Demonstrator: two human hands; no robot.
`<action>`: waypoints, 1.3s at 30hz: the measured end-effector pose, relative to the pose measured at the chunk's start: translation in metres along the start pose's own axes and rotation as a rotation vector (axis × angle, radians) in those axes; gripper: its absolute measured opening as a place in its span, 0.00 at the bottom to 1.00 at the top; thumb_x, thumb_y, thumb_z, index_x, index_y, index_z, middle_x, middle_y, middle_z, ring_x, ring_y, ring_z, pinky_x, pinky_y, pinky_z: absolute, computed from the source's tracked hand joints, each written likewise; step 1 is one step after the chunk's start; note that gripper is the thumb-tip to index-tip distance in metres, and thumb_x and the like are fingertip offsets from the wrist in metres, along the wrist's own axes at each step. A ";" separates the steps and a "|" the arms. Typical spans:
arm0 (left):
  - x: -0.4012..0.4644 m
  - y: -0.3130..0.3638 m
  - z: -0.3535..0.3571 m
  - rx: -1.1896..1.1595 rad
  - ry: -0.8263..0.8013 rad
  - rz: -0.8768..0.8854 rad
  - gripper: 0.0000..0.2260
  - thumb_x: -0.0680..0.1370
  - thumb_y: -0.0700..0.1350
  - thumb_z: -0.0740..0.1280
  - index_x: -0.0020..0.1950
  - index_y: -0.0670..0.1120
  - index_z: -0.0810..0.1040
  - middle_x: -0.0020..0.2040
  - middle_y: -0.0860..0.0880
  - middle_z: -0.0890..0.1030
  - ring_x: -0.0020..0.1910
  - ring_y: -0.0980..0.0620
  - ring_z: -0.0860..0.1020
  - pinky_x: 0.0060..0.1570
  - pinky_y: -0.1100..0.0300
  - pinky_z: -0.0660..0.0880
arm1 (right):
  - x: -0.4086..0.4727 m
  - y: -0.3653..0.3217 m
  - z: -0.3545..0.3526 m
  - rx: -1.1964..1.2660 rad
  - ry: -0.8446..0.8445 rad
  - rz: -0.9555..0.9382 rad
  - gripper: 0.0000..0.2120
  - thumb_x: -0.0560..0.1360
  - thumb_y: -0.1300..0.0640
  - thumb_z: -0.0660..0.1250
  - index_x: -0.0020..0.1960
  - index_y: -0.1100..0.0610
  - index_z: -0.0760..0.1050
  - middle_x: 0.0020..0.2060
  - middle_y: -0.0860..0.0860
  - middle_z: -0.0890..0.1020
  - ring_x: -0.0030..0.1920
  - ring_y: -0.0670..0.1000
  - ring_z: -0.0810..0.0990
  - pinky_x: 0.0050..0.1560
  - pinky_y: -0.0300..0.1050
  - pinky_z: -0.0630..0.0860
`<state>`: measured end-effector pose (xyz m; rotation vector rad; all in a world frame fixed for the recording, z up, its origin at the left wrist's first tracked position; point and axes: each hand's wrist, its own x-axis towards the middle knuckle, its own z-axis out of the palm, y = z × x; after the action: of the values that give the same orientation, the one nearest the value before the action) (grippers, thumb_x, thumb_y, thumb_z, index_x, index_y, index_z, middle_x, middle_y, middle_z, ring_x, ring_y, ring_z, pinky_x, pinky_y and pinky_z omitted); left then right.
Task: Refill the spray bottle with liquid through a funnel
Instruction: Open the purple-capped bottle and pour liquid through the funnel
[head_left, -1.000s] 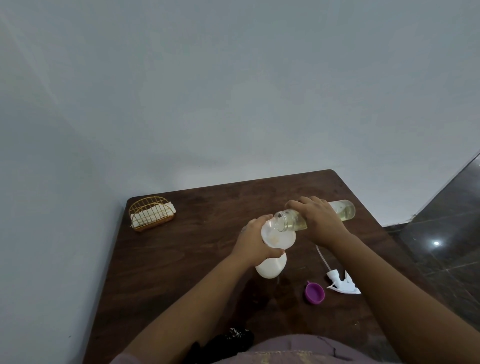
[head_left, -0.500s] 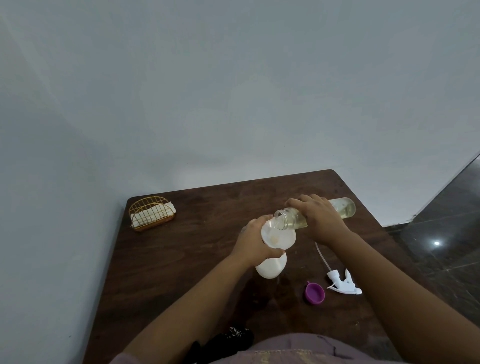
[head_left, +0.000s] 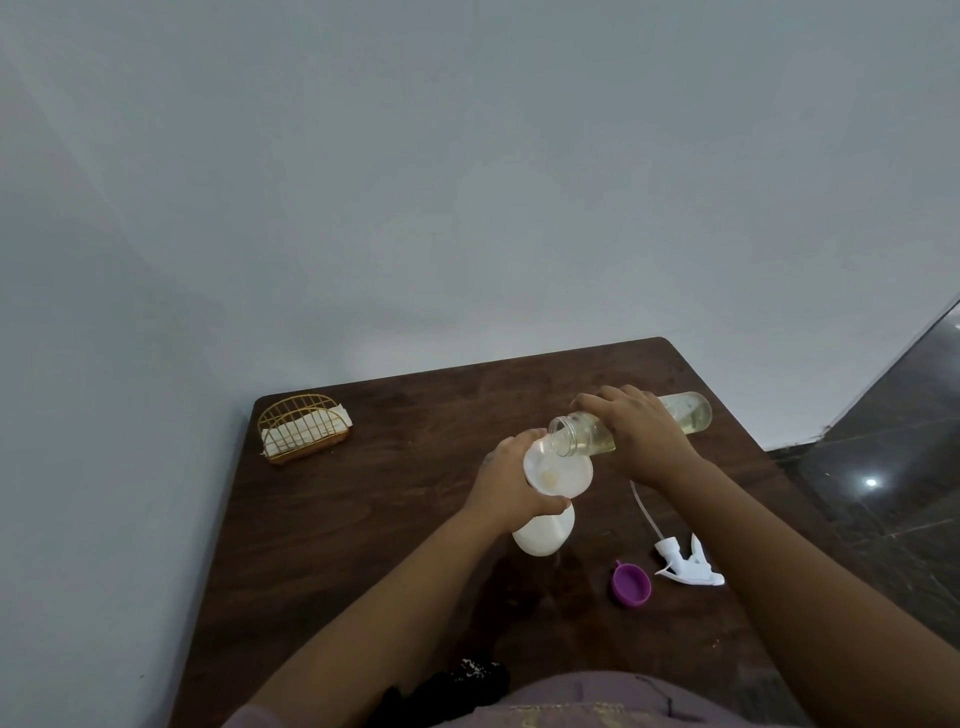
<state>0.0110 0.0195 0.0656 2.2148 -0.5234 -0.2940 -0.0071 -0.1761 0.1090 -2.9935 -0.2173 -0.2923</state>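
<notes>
The spray bottle (head_left: 545, 532), white and translucent, stands on the dark wooden table (head_left: 395, 519) near the centre of the frame, slightly below the middle. A white funnel (head_left: 558, 470) sits in its neck, its wide mouth facing up; a small pale yellow patch shows at the funnel's bottom.

The left hand (head_left: 506, 486) grips the bottle at the neck just under the funnel, fingers and thumb curled round it; the thumb lies across the bottle's near side.

The right hand (head_left: 641, 439) holds a clear supply bottle (head_left: 691, 413) from above, fingers curled over its body. This bottle lies almost horizontal, its base pointing to the right of the frame and its open threaded mouth directly over the funnel's upper right rim. Pale yellow liquid lies along its lower side. Whether a stream is leaving the mouth cannot be told.

At lower right of the table:
- a white spray trigger head (head_left: 685, 564) lies on its side, its thin dip tube (head_left: 644, 506) running up and left toward the funnel
- a purple cap (head_left: 630, 583) lies just left of the trigger head, open side showing

At the table's upper left corner stands a gold wire holder (head_left: 301, 428) containing white napkins (head_left: 311, 430), well apart from both bottles. The table abuts a plain grey wall (head_left: 467, 182); dark tiled floor (head_left: 893, 467) shows at the right edge
</notes>
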 end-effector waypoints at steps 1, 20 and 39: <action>0.000 0.000 0.000 0.000 -0.001 0.002 0.36 0.65 0.54 0.79 0.70 0.54 0.69 0.64 0.53 0.76 0.60 0.52 0.75 0.60 0.50 0.76 | 0.000 0.000 0.000 -0.001 0.001 0.000 0.21 0.69 0.59 0.72 0.59 0.46 0.72 0.48 0.47 0.78 0.49 0.52 0.74 0.53 0.47 0.68; -0.005 0.008 -0.003 -0.003 0.004 -0.028 0.37 0.64 0.52 0.80 0.70 0.54 0.70 0.63 0.53 0.76 0.60 0.52 0.75 0.59 0.50 0.77 | 0.003 0.002 -0.001 -0.004 -0.042 -0.029 0.20 0.71 0.61 0.67 0.60 0.46 0.72 0.49 0.47 0.77 0.50 0.52 0.73 0.54 0.47 0.68; -0.010 0.018 -0.001 -0.011 0.035 -0.101 0.37 0.65 0.48 0.80 0.71 0.52 0.69 0.65 0.52 0.76 0.61 0.51 0.75 0.61 0.50 0.76 | 0.001 0.006 0.000 -0.003 -0.072 -0.095 0.22 0.72 0.61 0.68 0.63 0.47 0.71 0.52 0.48 0.77 0.52 0.52 0.73 0.57 0.48 0.67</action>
<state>-0.0026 0.0145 0.0811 2.2357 -0.3912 -0.3093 -0.0056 -0.1822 0.1088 -3.0041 -0.3672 -0.1942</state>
